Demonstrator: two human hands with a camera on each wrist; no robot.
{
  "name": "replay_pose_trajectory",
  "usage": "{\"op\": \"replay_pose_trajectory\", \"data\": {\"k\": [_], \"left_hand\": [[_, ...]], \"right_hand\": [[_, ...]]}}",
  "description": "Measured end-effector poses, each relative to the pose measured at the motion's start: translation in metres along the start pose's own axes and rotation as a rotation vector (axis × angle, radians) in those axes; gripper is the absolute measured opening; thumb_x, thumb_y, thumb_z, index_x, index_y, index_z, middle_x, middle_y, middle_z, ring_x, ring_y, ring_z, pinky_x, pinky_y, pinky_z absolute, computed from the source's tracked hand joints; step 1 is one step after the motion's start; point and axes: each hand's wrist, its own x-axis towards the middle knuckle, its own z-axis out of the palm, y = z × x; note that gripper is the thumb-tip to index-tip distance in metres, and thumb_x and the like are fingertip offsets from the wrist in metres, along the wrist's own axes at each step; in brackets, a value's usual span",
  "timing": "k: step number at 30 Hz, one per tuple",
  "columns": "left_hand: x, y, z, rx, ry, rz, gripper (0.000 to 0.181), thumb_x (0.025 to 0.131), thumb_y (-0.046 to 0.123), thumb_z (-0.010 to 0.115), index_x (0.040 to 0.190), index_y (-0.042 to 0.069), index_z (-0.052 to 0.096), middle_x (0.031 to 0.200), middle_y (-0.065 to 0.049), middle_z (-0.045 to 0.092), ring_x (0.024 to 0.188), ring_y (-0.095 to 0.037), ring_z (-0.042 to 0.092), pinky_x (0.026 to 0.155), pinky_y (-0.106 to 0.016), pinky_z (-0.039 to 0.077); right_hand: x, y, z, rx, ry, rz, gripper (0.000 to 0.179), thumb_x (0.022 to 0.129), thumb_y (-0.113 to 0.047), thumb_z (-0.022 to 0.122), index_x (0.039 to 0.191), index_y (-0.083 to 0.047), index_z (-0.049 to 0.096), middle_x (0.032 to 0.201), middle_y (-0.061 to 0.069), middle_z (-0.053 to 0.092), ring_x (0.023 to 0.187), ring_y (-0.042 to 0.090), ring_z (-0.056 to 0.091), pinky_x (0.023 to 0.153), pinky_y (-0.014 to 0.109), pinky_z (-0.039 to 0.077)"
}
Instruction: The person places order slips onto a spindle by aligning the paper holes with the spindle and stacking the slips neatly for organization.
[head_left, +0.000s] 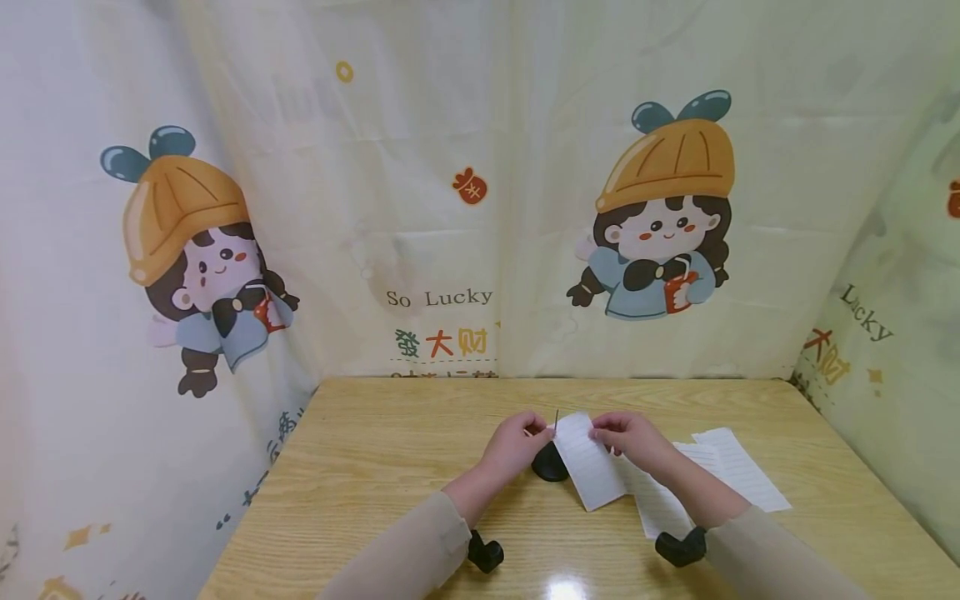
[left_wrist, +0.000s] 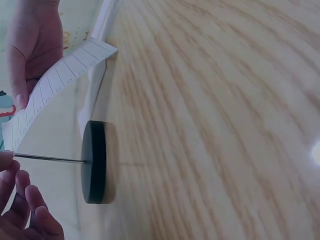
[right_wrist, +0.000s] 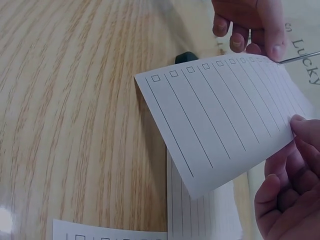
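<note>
Left hand (head_left: 516, 443) and right hand (head_left: 632, 440): each grip pinches the lined sheet (head_left: 592, 467), raised at the black-based spike (head_left: 551, 467). Right forearm (head_left: 708, 492) partly obstructs loose sheets (head_left: 750, 475) on the bench (head_left: 375, 467).

You wear plain beige sleeves. Your left sleeve (head_left: 397, 557) looks softly creased; a smooth black wrist fitting (head_left: 486, 553), bent and rounded, juts just right of it. Well to the right of that left sleeve, your right sleeve (head_left: 776, 554) matches in colour, with a second black fitting (head_left: 681, 547) alongside. Your left hand (head_left: 516, 443) and right hand (head_left: 636, 439) are bare.
</note>
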Motion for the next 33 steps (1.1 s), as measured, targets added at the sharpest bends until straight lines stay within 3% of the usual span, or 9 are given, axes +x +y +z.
{"op": "replay_pose_trajectory", "data": {"k": [7, 16, 24, 33], "left_hand": [[-0.001, -0.003, 0.002, 0.042, -0.026, -0.007, 0.014, 0.093, 0.031, 0.070, 0.088, 0.019, 0.066, 0.086, 0.009, 0.061, 0.077, -0.010, 0.052, 0.068, -0.029, 0.044], [0.002, -0.009, 0.007, 0.097, -0.072, -0.072, 0.016, 0.091, 0.034, 0.073, 0.086, 0.020, 0.066, 0.081, 0.010, 0.059, 0.074, -0.009, 0.051, 0.071, -0.029, 0.044], [0.003, -0.015, 0.010, 0.161, -0.100, -0.080, 0.018, 0.090, 0.034, 0.074, 0.081, 0.021, 0.065, 0.075, 0.009, 0.058, 0.069, -0.009, 0.050, 0.065, -0.028, 0.041], [0.005, -0.022, 0.015, 0.235, -0.112, -0.084, 0.024, 0.089, 0.033, 0.075, 0.073, 0.022, 0.062, 0.069, 0.009, 0.056, 0.062, -0.010, 0.048, 0.059, -0.027, 0.038]], "right_hand": [[0.002, 0.009, 0.004, -0.020, -0.021, 0.002, 0.025, 0.094, -0.017, 0.069, 0.109, 0.002, 0.069, 0.084, 0.004, 0.065, 0.076, 0.019, 0.057, 0.067, 0.034, 0.047], [0.003, 0.018, 0.006, -0.084, -0.038, 0.032, 0.018, 0.093, -0.019, 0.070, 0.102, -0.003, 0.072, 0.081, 0.002, 0.065, 0.074, 0.018, 0.058, 0.064, 0.032, 0.046], [0.005, 0.023, 0.011, -0.191, -0.044, -0.067, 0.010, 0.090, -0.010, 0.072, 0.096, -0.002, 0.072, 0.084, 0.003, 0.066, 0.072, 0.015, 0.058, 0.064, 0.029, 0.051], [0.004, 0.023, 0.017, -0.280, -0.040, -0.060, 0.006, 0.088, -0.012, 0.074, 0.090, -0.008, 0.070, 0.081, -0.001, 0.063, 0.070, 0.014, 0.055, 0.062, 0.028, 0.048]]}}
